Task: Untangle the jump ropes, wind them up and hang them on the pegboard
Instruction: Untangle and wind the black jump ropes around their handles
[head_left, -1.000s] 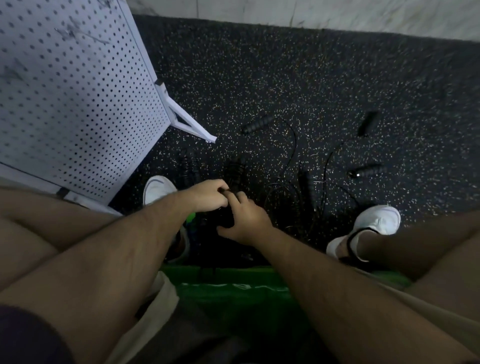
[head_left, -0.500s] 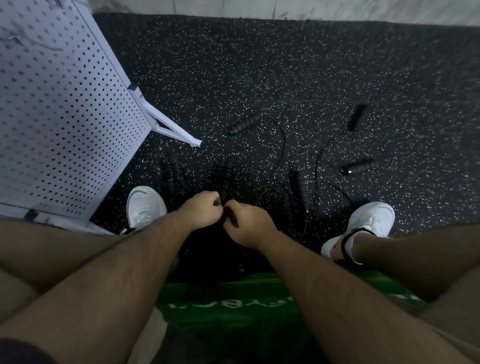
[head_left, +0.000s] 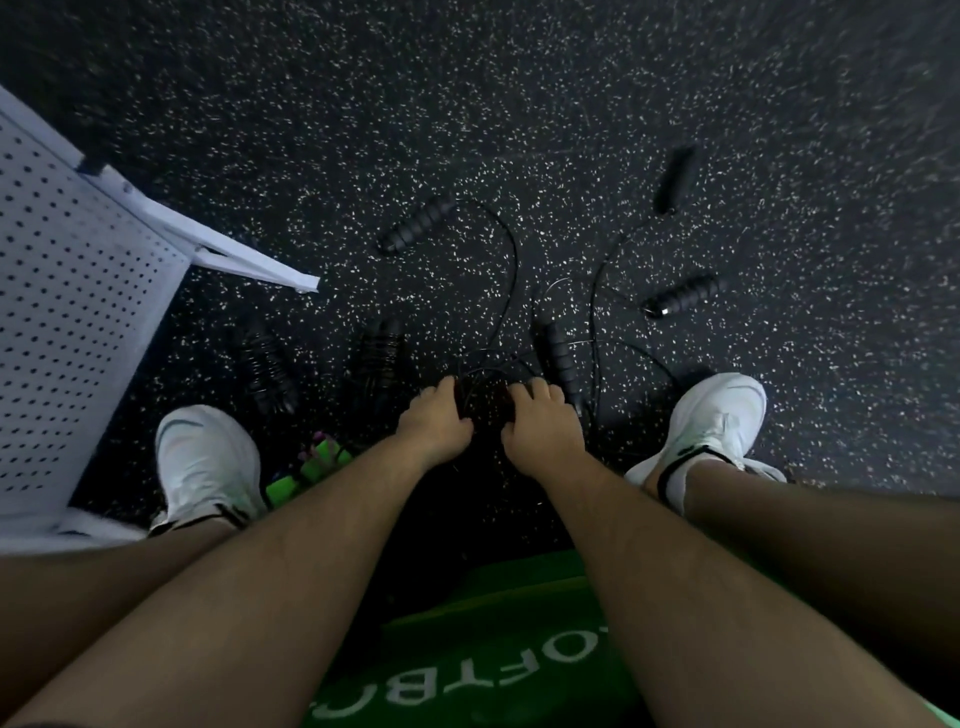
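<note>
Gripping a knot of black cords, two hands sit low between the person's feet.

Nearest, under the forearms, lies a green box (head_left: 467, 649) with white lettering. Ahead of it the left hand (head_left: 434, 423) and right hand (head_left: 540, 423) lie side by side, knuckles up. Their fingers curl down into the tangled jump ropes (head_left: 485, 371), and each hand holds cords. The tangle lies between the fingertips and just beyond them. A left shoe (head_left: 205, 462) and a right shoe (head_left: 717, 415) flank the hands. A near handle (head_left: 558, 358) lies just beside the right hand's fingers. A second handle (head_left: 382, 351) and a third handle (head_left: 265, 364) lie left of the left hand. Farther out, cords loop from the tangle toward a ribbed handle (head_left: 415, 223), a side handle (head_left: 683, 295) and a far handle (head_left: 675, 179), all well apart on the speckled floor (head_left: 571, 104). The white pegboard (head_left: 62, 312) stands well left of the left hand.
</note>
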